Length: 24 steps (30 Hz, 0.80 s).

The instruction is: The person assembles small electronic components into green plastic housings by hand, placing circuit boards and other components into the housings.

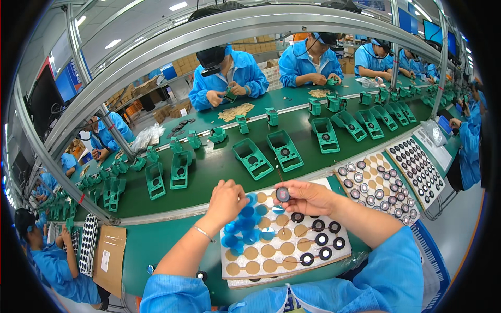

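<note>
My right hand pinches a small round speaker, a dark disc with a thin wire rising from it. In front of me lies a white foam tray with rows of round tan recesses. Loose translucent blue film discs are scattered over its left part. My left hand hovers at the far edge of these discs, fingertips pressed together; whether a film is between them is hidden. Several black-rimmed speakers with wires sit in the tray's right part.
Green plastic housings with speakers stand along the dark green belt beyond. To my right are a foam tray of speakers and another. A cardboard sheet leans left. Co-workers sit opposite, beyond a metal frame.
</note>
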{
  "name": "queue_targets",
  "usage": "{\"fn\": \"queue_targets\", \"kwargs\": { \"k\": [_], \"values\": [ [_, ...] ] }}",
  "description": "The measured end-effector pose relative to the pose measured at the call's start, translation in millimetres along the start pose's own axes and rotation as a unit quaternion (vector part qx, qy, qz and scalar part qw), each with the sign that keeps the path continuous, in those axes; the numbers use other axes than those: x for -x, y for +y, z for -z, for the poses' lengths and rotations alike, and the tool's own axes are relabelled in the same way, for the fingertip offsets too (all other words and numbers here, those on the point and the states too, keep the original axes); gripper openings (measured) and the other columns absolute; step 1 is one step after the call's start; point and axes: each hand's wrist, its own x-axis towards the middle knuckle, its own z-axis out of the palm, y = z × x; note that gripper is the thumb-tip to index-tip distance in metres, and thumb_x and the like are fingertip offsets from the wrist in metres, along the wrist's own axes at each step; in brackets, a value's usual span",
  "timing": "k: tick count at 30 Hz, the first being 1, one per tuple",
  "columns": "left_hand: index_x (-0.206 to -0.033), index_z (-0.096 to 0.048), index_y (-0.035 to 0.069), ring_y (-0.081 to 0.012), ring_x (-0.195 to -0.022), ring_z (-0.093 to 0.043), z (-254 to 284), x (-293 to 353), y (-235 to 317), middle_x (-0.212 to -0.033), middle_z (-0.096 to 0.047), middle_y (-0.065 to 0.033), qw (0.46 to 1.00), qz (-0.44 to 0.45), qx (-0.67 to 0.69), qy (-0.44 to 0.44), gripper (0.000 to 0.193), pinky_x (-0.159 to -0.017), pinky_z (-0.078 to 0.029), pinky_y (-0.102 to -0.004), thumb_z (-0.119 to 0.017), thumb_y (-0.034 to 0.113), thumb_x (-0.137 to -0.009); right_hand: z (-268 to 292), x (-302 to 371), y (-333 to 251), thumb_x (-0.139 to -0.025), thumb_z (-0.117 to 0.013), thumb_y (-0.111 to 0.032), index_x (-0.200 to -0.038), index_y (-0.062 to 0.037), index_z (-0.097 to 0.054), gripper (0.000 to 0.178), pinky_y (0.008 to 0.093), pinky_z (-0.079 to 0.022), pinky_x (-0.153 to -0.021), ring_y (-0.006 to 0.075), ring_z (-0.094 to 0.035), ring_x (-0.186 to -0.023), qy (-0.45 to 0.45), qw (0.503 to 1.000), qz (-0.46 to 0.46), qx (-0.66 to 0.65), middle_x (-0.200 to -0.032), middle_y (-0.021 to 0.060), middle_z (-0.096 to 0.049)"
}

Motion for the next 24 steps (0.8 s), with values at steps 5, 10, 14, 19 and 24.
{"fn": "queue_targets", "kwargs": {
  "k": [5,10,14,19,24],
  "values": [
    [-0.081,-0.064,0.003,-0.0297,-0.091,-0.053,-37,-56,-24,-0.09,-0.058,-0.0099,0.993,-0.103,0.059,-0.02,0.013,-0.078,-0.044,-0.0371,-0.06,0.015,-0.078,11,-14,-39,-0.088,-0.056,-0.011,-0.126,-0.0031,-0.043,0.041,0.0292,-0.05,-0.084,0.0169,-0.059,-0.09,0.037,0.998,0.029,0.028,-0.109,0.0159,-0.056],
    [-0.088,-0.064,0.003,-0.029,-0.088,-0.056,-45,-80,-15,-0.09,-0.061,-0.013,0.976,-0.098,0.146,-0.129,0.017,-0.077,-0.045,-0.035,-0.052,0.012,-0.08,22,-31,-63,-0.087,-0.058,-0.009,-0.124,-0.0036,-0.044,0.04,0.0304,-0.049,-0.085,0.0179,-0.059,-0.09,0.078,0.993,0.057,0.064,-0.107,0.0145,-0.057],
    [-0.083,-0.063,0.003,-0.0231,-0.074,-0.057,-11,-57,-16,-0.078,-0.061,-0.0086,0.93,-0.103,0.311,-0.166,0.015,-0.069,-0.046,-0.0347,-0.053,0.013,-0.08,27,-32,-66,-0.087,-0.057,-0.009,-0.124,-0.0028,-0.044,0.04,0.0308,-0.049,-0.085,0.0178,-0.059,-0.09,0.082,0.991,0.061,0.084,-0.107,0.0151,-0.057],
    [-0.081,-0.063,0.005,-0.0202,-0.076,-0.054,14,-26,-22,-0.079,-0.06,-0.0054,0.911,-0.142,0.332,-0.201,0.011,-0.071,-0.045,-0.0331,-0.057,0.014,-0.078,25,-39,-59,-0.087,-0.057,-0.01,-0.125,-0.0012,-0.043,0.041,0.0307,-0.049,-0.085,0.0177,-0.059,-0.09,0.081,0.991,0.049,0.092,-0.107,0.0148,-0.056],
    [-0.077,-0.061,0.005,-0.0226,-0.08,-0.054,7,-16,-21,-0.079,-0.059,-0.0072,0.959,-0.125,0.225,-0.119,0.007,-0.073,-0.045,-0.0335,-0.062,0.011,-0.075,20,-40,-54,-0.087,-0.058,-0.01,-0.123,-0.0008,-0.045,0.039,0.0298,-0.05,-0.084,0.0162,-0.059,-0.088,0.102,0.986,0.043,0.125,-0.105,0.0115,-0.057]
  ]
}}
